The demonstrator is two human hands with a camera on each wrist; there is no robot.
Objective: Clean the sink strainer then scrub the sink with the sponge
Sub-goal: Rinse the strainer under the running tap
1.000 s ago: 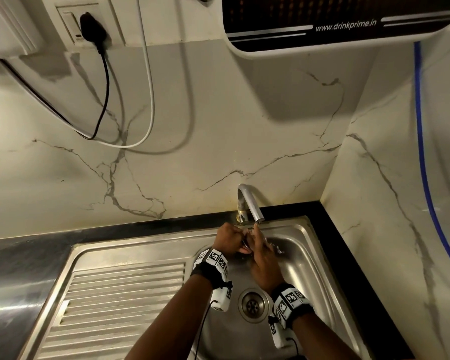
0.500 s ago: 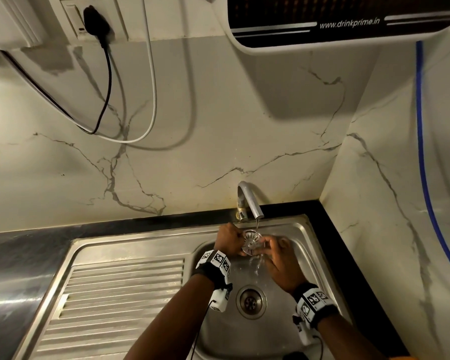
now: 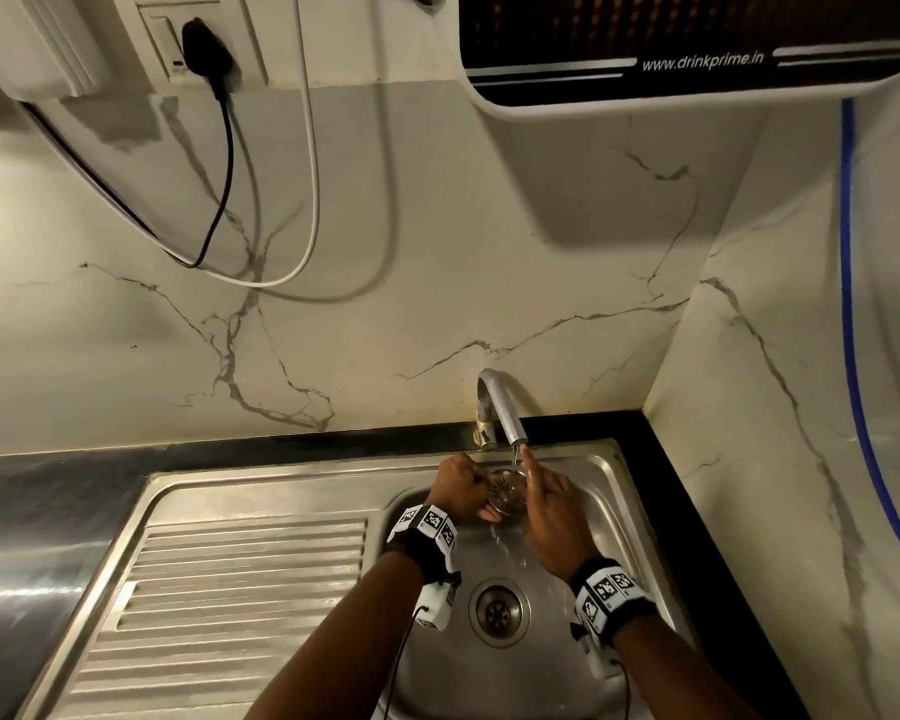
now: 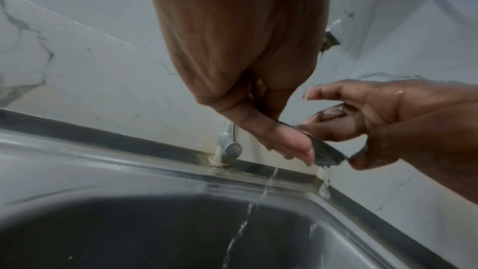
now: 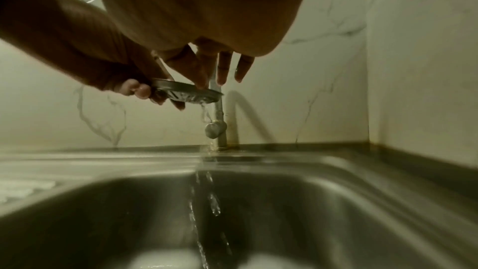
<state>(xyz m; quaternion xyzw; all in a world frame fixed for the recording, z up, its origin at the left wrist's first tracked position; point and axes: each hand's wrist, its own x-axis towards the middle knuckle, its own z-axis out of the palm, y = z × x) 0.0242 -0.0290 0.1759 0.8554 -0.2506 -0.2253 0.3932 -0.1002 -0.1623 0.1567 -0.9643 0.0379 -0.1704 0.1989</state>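
A round metal sink strainer (image 3: 507,492) is under the thin water stream from the faucet (image 3: 500,402), above the back of the steel sink (image 3: 622,511). My left hand (image 3: 461,485) grips its left rim, thumb on top, as the left wrist view shows at the strainer (image 4: 326,151). My right hand (image 3: 546,506) lies over its right side with straight wet fingers (image 5: 223,70) touching the strainer (image 5: 186,91). The index finger points up near the spout. Water drips through into the basin. No sponge is in view.
The open drain hole (image 3: 499,610) lies in the basin floor below my hands. A ribbed draining board (image 3: 240,579) is to the left. Marble walls close in behind and on the right. Cables (image 3: 307,200) and a water purifier (image 3: 697,39) hang above.
My right hand has come back from the strainer's right side and now lies over it, index finger raised toward the spout. My left hand keeps hold of the strainer under the stream.
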